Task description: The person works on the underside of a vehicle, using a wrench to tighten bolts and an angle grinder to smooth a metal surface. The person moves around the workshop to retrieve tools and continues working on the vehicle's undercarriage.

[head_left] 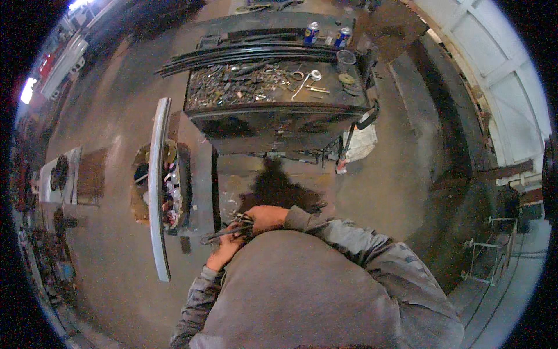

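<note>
Close against my body, my left hand (223, 253) is closed around a bunch of thin, dark metal pieces (218, 235), whose ends stick out to the left. My right hand (269, 218) meets it from the right, its fingers bent over the other end of the bunch. What exactly the pieces are is too small to make out. Beyond my hands stands a dark metal workbench (279, 110), with many small metal parts (232, 84) strewn over its top.
Long dark bars (244, 53) lie along the bench's far side, near two blue spray cans (312, 34). A white roll (315, 75) sits at right. To the left, a long pale metal bar (158, 192) crosses above a cardboard box (139, 200) of rubbish. A wire rack (491, 253) stands far right.
</note>
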Tool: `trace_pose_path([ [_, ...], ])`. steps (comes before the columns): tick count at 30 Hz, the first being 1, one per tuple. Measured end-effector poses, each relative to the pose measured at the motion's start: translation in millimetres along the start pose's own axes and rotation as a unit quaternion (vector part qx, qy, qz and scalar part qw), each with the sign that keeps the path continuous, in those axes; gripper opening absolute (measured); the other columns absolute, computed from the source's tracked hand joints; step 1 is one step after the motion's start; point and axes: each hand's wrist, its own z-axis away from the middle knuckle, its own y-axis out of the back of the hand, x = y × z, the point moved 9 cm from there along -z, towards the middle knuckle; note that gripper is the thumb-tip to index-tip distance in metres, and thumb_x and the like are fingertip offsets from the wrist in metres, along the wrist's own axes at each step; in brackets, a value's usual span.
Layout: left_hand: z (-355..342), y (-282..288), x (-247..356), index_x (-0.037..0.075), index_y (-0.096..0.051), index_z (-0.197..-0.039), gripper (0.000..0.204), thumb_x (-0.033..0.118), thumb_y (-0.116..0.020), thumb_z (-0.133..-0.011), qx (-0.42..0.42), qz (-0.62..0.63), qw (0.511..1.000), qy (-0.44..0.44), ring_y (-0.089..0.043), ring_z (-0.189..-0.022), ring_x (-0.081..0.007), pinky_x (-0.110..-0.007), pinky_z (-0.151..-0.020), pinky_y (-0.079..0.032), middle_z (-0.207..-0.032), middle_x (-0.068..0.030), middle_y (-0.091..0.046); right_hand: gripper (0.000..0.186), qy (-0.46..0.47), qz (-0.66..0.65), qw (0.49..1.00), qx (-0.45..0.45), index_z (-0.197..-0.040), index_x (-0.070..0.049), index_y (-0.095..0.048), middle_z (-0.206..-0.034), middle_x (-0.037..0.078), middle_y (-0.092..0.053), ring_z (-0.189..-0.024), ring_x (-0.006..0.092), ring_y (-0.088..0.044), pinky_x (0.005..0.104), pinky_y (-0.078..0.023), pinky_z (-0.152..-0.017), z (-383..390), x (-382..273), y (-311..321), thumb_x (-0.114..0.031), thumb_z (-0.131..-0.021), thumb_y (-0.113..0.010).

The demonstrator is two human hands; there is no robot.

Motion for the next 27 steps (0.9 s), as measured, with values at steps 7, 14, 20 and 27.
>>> trace_pose_path([
  [7, -12.5, 0.5, 27.7, 0.009, -0.061, -0.116, 0.034, 0.010, -0.068, -0.082, 0.067, -0.137, 0.988, -0.010, -0.068, -0.094, -0.0308, -0.040, -0.077, -0.053, -0.102, -0.0147, -0.069, 0.035, -0.007, 0.007, 1.000, -0.002, -0.104, -0.005, -0.066, -0.096, 0.017, -0.071, -0.089, 0.0312, -0.068, 0.0435, -0.051, -0.079, 2.1, -2.7, 6.9, -0.016, -0.070, -0.069],
  [14, -17.3, -4.5, 22.8, 0.013, -0.065, -0.115, 0.038, 0.021, -0.072, -0.078, 0.092, -0.230, 0.966, -0.069, -0.065, -0.093, -0.0391, -0.046, -0.073, -0.053, -0.102, -0.0157, -0.069, 0.035, -0.008, 0.092, 0.996, -0.011, -0.101, -0.003, -0.066, -0.096, 0.021, -0.069, -0.092, 0.0375, -0.066, 0.0473, -0.051, -0.079, -6.9, 3.3, 8.1, -0.017, -0.069, -0.067],
  [20, -11.5, -4.1, 15.8, 0.015, -0.063, -0.121, 0.042, 0.034, -0.067, -0.083, 0.054, -0.288, 0.952, -0.089, -0.063, -0.094, -0.0390, -0.049, -0.076, -0.051, -0.112, -0.0131, -0.067, 0.033, 0.002, 0.090, 0.996, 0.018, -0.099, -0.003, -0.065, -0.096, 0.022, -0.068, -0.095, 0.0402, -0.065, 0.0492, -0.050, -0.080, 3.4, -18.0, 14.0, -0.018, -0.069, -0.067],
  [27, -2.8, -12.9, -6.7, 0.017, -0.059, -0.128, 0.049, 0.037, -0.066, -0.084, -0.038, -0.329, 0.941, 0.077, -0.062, -0.104, -0.0387, -0.048, -0.080, -0.051, -0.119, -0.0136, -0.065, 0.033, 0.034, 0.063, 0.997, 0.029, -0.098, -0.003, -0.064, -0.096, 0.022, -0.068, -0.095, 0.0410, -0.064, 0.0499, -0.049, -0.081, 3.7, -17.8, 4.6, -0.018, -0.069, -0.068],
])
